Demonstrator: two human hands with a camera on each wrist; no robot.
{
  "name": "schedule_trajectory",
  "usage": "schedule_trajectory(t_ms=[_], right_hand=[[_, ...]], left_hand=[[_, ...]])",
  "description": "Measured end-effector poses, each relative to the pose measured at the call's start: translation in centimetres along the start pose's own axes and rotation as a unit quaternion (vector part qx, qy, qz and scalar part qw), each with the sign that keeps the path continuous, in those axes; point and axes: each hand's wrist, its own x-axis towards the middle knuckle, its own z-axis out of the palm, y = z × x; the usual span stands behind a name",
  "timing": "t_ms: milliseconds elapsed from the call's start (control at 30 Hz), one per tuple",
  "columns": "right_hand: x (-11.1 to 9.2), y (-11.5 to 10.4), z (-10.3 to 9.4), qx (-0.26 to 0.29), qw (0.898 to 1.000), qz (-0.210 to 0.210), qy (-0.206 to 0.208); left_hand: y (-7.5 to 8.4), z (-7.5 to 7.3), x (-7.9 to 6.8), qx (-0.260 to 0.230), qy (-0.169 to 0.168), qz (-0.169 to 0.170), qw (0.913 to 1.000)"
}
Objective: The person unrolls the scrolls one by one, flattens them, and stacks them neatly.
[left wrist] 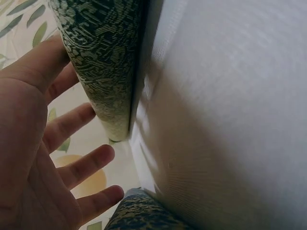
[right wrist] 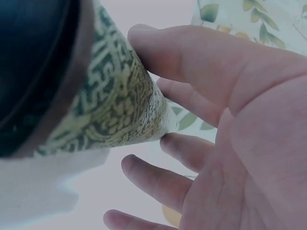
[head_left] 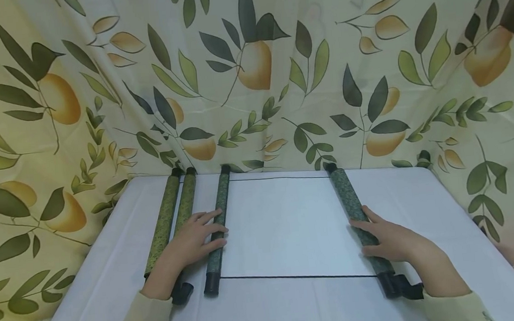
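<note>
A scroll lies partly unrolled on the white-covered table, its pale sheet (head_left: 284,224) flat between two dark green brocade rolls with black ends. My left hand (head_left: 193,242) rests its fingertips on the left roll (head_left: 214,264). In the left wrist view the thumb meets that roll (left wrist: 103,57) and the other fingers are spread. My right hand (head_left: 392,240) lies against the right roll (head_left: 346,188), its fingers extended. The right wrist view shows the thumb touching the patterned roll (right wrist: 122,91); the remaining fingers are loosely straight. Neither hand curls round its roll.
Two yellow-green rolled scrolls, an outer one (head_left: 162,228) and an inner one (head_left: 186,201), lie side by side left of the sheet, the inner partly hidden by my left hand. A leaf-and-fruit patterned curtain (head_left: 254,120) hangs at the table's back edge.
</note>
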Motion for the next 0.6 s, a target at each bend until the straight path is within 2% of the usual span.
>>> schedule_trajectory(t_ms=[200,367,600], right_hand=[[-0.29,0.27,-0.17,0.005,1.000,0.010,-0.004],[-0.40,0.33,-0.06,0.014,1.000,0.022,-0.004],[-0.45,0.86,0.11,0.005,1.000,0.010,0.003]], left_hand=[[0.07,-0.17,-0.12,0.010,0.010,0.008,0.9999],[0.07,-0.26,-0.29,0.028,0.004,0.009,0.9996],[0.10,-0.64,-0.48,0.022,-0.002,-0.002,0.9998]])
